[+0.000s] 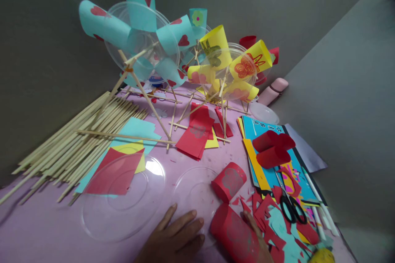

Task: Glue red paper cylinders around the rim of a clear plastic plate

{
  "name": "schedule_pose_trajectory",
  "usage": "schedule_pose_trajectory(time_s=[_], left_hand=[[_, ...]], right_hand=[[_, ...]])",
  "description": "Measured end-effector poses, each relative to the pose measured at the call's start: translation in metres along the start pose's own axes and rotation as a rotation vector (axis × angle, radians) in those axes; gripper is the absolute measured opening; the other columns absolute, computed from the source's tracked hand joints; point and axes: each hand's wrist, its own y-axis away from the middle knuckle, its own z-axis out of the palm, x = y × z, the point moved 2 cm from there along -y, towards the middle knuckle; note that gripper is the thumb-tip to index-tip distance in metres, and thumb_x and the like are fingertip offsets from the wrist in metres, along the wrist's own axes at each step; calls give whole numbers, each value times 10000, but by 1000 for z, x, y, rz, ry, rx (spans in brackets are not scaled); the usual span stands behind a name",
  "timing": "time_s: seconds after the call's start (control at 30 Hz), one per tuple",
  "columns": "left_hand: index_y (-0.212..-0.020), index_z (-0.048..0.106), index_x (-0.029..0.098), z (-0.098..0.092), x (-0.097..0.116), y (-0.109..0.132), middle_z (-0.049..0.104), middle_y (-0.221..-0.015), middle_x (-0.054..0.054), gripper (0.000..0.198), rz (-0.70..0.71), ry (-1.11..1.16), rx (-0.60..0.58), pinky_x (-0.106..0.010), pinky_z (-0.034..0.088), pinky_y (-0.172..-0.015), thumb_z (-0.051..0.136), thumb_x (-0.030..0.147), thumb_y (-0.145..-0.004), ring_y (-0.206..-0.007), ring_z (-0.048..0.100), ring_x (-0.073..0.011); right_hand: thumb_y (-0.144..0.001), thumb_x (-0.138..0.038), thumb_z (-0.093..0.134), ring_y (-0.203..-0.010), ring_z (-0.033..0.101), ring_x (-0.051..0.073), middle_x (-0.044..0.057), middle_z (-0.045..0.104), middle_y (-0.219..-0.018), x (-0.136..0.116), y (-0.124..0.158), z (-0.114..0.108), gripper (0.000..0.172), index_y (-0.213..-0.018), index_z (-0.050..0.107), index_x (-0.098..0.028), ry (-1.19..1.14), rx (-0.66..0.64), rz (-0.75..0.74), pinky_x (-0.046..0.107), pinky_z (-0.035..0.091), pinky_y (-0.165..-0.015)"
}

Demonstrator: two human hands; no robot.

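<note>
My left hand [179, 236] rests at the bottom middle, fingers spread and holding nothing. Its fingertips lie at the near edge of a clear plastic lid [188, 187]. At the right side of a red paper tube [233, 234], my right hand [258, 236] grips it; part of this hand is hidden behind the tube. A grey patch shows on the tube's side. Just beyond lies a shorter red paper tube [228, 181], also with a grey patch. A larger clear lid [123, 230] lies left of my left hand, partly over red paper [112, 172].
Stick-framed wheels with blue cups [140, 0] and yellow cups [216, 47] stand at the back. Bamboo sticks [74, 148] are piled left. On the right are red tubes [273, 156] on a blue pad [256, 125], black-handled scissors [293, 209], paper scraps [274, 238] and a pink bottle [273, 90].
</note>
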Motion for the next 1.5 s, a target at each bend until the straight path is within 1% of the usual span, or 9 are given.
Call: schedule_pose_trajectory(time_s=[0.1, 0.33, 0.53, 0.7, 0.87, 1.13, 1.23, 1.33, 1.5], left_hand=[[-925, 676, 264, 5, 1, 4, 721, -1051, 82, 321, 4, 5, 19, -374, 48, -1176, 368, 205, -993, -1053, 620, -95], [-905, 673, 267, 5, -1, 4, 724, -1046, 86, 347, 26, -9, 14, -383, 18, -1177, 343, 211, -997, -1046, 626, -94], [-878, 675, 263, -4, -1, -5, 737, -1000, 107, 355, 29, -28, -18, -345, 20, -1174, 350, 181, -995, -983, 651, -74], [-886, 671, 267, 0, 0, -2, 734, -982, 88, 342, -3, -16, 54, -349, 65, -1175, 356, 187, -993, -1005, 639, -71], [-868, 669, 266, 6, 1, 2, 729, -1008, 86, 321, 4, -18, 39, -351, 67, -1176, 379, 190, -985, -1023, 632, -79], [-915, 669, 267, 9, 0, 8, 713, -1074, 89, 336, -2, 9, 20, -383, 36, -1176, 353, 185, -990, -1075, 606, -96], [-900, 664, 268, 6, -1, 6, 725, -1039, 95, 348, 4, -8, 32, -364, 47, -1176, 342, 171, -990, -1036, 627, -85], [-887, 658, 271, 5, -1, 4, 732, -1014, 104, 343, 8, -16, 50, -357, 44, -1176, 346, 177, -992, -1011, 638, -78], [-919, 661, 267, 13, 1, 9, 718, -1052, 79, 320, -1, 4, 57, -387, 69, -1178, 354, 220, -997, -1070, 615, -92]], right_hand=[[-748, -287, 702, -1192, 540, 335, -45, 688, -1172, -13, -12, 11, 786, -1418, 322, -444, -21, -103, -17, 438, 563, -912], [-720, -383, 720, -1184, 522, 393, -35, 662, -1217, -9, -1, 19, 807, -1409, 311, -477, -33, -38, -7, 541, 525, -942], [-737, -326, 720, -1118, 588, 363, -25, 671, -1205, -6, 5, 27, 854, -1435, 245, -456, -39, -48, 27, 478, 562, -911], [-761, -288, 691, -1059, 630, 351, -49, 669, -1202, -5, 6, 28, 875, -1448, 177, -462, -51, -52, 34, 477, 575, -893], [-754, -311, 704, -1067, 630, 331, -53, 672, -1200, -10, 1, 26, 899, -1447, 150, -456, -25, -74, 44, 414, 586, -889], [-754, -268, 703, -1124, 591, 335, -43, 672, -1201, -7, -4, 18, 877, -1449, 196, -436, -46, -97, -46, 423, 566, -914], [-751, -297, 707, -1097, 610, 332, -54, 663, -1213, -10, -4, 21, 904, -1447, 152, -455, -38, -82, 11, 420, 561, -919], [-764, -335, 698, -1011, 665, 314, -39, 689, -1176, -11, -2, 25, 886, -1449, 147, -448, -38, -118, 87, 392, 588, -873], [-723, -421, 729, -1097, 615, 343, 9, 713, -1133, -11, -3, 28, 866, -1445, 249, -398, 12, -96, 79, 404, 564, -912]])
